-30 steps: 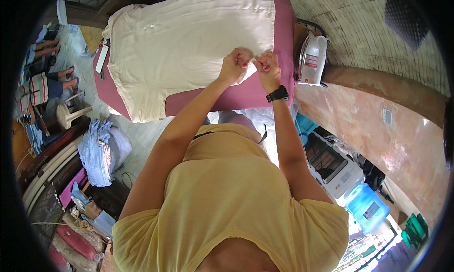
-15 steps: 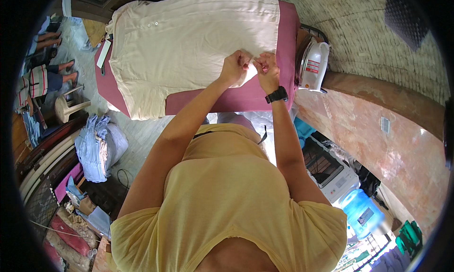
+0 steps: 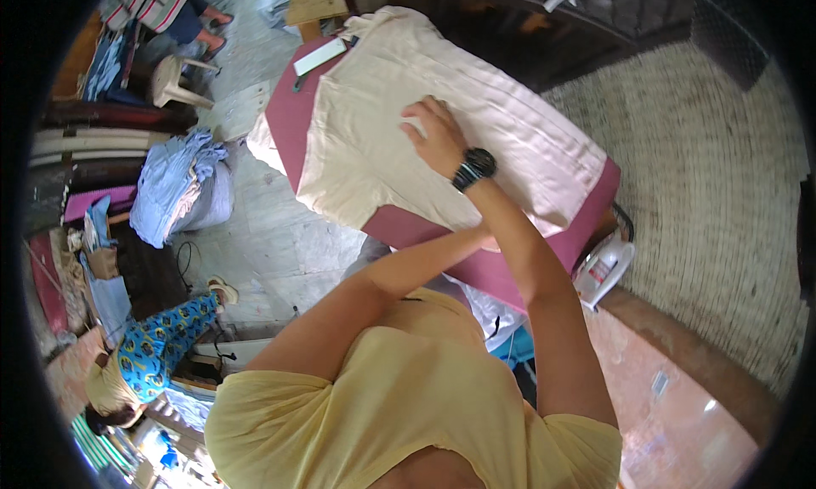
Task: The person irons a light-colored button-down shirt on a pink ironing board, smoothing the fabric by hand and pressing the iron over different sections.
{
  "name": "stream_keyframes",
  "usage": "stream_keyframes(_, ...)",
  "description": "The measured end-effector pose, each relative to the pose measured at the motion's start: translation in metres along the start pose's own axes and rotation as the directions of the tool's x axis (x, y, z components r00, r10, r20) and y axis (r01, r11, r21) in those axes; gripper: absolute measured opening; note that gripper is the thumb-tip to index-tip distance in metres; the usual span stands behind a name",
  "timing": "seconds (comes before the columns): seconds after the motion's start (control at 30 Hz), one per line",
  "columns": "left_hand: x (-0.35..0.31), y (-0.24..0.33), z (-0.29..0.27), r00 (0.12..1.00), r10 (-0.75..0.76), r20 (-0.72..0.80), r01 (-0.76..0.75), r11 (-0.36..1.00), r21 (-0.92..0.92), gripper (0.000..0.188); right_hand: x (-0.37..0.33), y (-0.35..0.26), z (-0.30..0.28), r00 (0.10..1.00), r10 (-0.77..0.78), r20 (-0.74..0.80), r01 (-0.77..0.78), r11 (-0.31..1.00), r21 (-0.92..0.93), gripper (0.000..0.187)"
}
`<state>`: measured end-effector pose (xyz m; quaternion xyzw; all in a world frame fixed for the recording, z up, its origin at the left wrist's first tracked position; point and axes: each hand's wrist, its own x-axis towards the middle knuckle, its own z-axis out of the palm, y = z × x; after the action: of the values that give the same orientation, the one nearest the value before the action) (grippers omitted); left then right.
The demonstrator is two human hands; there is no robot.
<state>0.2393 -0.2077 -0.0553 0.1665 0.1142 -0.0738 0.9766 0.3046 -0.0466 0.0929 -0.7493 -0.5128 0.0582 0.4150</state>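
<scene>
Over the flat cream shirt (image 3: 365,124), passage could be made on either side of the right hand (image 3: 438,138), by which the middle is occupied. The near edge is obstructed by the right forearm (image 3: 520,243), crossed over the mostly hidden left hand (image 3: 490,243). The mauve surface (image 3: 287,107) is flanked at its right end by a white iron (image 3: 602,272).

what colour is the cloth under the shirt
The cloth under the shirt is mauve-pink where it shows, best in the head view.

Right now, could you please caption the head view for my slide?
Right hand over a cream garment spread on maroon surface.
</scene>
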Motion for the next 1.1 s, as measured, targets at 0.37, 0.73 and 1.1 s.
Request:
stream_keyframes(0.37, -0.02, 0.026, 0.008, 0.987, 0.002, -0.163, 0.082, 0.858, 0.508, 0.006, 0.143, -0.024, 0.231, 0.951, -0.025, 0.309, 0.123, 0.945, -0.302, 0.029)
stream_keyframes(0.73, -0.011, 0.037, 0.028, 0.937, 0.005, -0.35, 0.099, 0.955, 0.279, 0.009, 0.119, -0.071, 0.272, 0.922, 0.371, 0.111, -0.376, 0.926, 0.027, 0.042)
stream_keyframes(1.1, 0.001, 0.017, -0.009, 0.978, 0.123, -0.169, -0.031, 0.885, 0.464, 0.01, -0.004, -0.046, 0.008, 0.918, 0.336, 0.213, -0.343, 0.399, 0.85, 0.017)
